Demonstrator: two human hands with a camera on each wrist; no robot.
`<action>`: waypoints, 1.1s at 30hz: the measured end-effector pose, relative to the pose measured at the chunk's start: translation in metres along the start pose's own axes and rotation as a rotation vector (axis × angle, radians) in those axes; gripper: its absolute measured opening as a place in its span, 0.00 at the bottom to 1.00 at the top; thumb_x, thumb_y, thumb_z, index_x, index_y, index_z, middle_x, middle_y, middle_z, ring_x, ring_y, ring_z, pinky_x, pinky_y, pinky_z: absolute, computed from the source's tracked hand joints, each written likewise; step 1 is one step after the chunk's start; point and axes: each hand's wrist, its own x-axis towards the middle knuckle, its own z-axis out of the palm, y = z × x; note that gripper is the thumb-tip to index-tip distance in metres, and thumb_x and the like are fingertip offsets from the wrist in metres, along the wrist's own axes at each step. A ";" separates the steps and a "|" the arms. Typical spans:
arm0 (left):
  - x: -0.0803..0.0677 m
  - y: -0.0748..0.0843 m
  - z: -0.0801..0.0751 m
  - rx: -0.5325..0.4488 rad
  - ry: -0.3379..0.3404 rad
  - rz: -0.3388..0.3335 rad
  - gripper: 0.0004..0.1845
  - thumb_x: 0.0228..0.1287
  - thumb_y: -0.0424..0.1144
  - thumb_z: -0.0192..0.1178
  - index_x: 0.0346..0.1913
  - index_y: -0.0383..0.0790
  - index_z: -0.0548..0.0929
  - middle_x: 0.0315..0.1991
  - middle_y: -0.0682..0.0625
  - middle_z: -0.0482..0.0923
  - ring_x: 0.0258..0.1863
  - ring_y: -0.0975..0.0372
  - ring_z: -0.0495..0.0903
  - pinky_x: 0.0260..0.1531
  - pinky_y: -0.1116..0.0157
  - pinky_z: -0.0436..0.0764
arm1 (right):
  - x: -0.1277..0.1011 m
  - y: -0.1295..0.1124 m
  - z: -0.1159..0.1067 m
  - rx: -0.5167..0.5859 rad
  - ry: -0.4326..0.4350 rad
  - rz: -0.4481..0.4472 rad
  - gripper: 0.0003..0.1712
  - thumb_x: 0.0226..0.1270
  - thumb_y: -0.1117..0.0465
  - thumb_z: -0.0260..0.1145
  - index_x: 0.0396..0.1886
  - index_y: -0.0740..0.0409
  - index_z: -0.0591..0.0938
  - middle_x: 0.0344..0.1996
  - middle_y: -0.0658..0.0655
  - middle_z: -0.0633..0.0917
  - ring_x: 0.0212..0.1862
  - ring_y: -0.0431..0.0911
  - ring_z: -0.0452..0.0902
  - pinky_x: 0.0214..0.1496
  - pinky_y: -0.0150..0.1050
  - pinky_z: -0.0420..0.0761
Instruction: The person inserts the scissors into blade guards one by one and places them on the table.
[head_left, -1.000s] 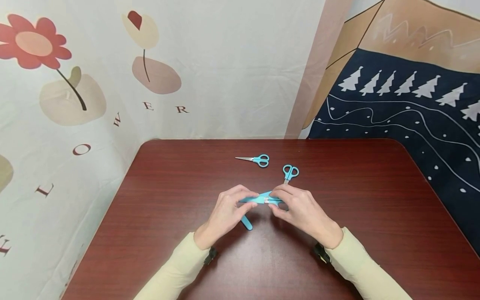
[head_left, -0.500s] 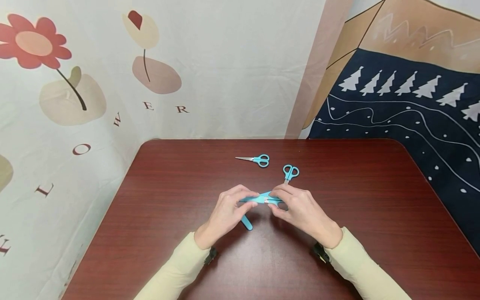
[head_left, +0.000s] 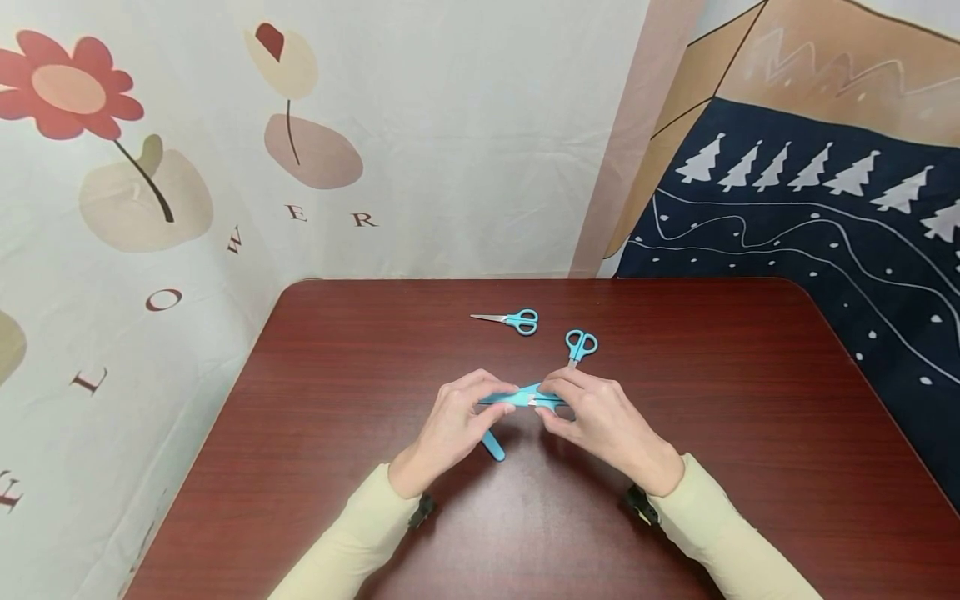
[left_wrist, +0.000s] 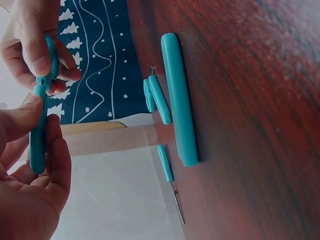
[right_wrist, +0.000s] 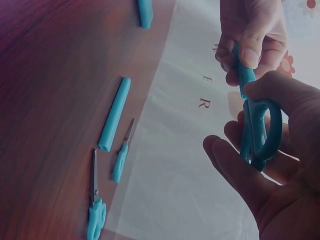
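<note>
Head view showed the held scissors (head_left: 529, 398) just above the table (head_left: 337, 433), mid-front. The left hand (head_left: 453, 425) pinched their blue cover end; the right hand (head_left: 600, 425) gripped the handle loops. Sliding the two straight along one line would seem best. A loose cover (head_left: 492, 445) lay beneath; two scissors (head_left: 513, 319) sat beyond.

Flower-print cloth (head_left: 187, 167), tree-print cloth (head_left: 810, 217) behind table (head_left: 337, 375).

Near scissors (head_left: 580, 345) blades hidden behind right hand (head_left: 600, 425).
</note>
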 end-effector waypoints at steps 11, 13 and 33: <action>0.001 0.002 -0.001 -0.005 -0.007 -0.004 0.11 0.63 0.30 0.73 0.48 0.37 0.90 0.39 0.52 0.84 0.34 0.64 0.85 0.35 0.70 0.86 | 0.001 -0.002 -0.001 0.000 -0.015 0.009 0.15 0.54 0.64 0.82 0.40 0.59 0.86 0.37 0.52 0.86 0.33 0.39 0.82 0.35 0.33 0.85; 0.001 0.002 -0.001 -0.005 -0.006 -0.004 0.11 0.63 0.30 0.73 0.47 0.37 0.90 0.39 0.52 0.84 0.34 0.64 0.85 0.35 0.70 0.86 | 0.001 -0.002 -0.001 -0.005 -0.012 0.004 0.15 0.54 0.64 0.82 0.40 0.59 0.86 0.38 0.52 0.86 0.34 0.39 0.83 0.35 0.33 0.85; 0.002 0.002 0.000 -0.015 0.017 0.015 0.11 0.61 0.29 0.74 0.46 0.37 0.90 0.39 0.52 0.85 0.34 0.64 0.86 0.33 0.71 0.85 | 0.004 -0.005 -0.002 -0.004 -0.005 -0.015 0.15 0.55 0.65 0.81 0.40 0.60 0.87 0.38 0.52 0.86 0.33 0.39 0.83 0.35 0.32 0.85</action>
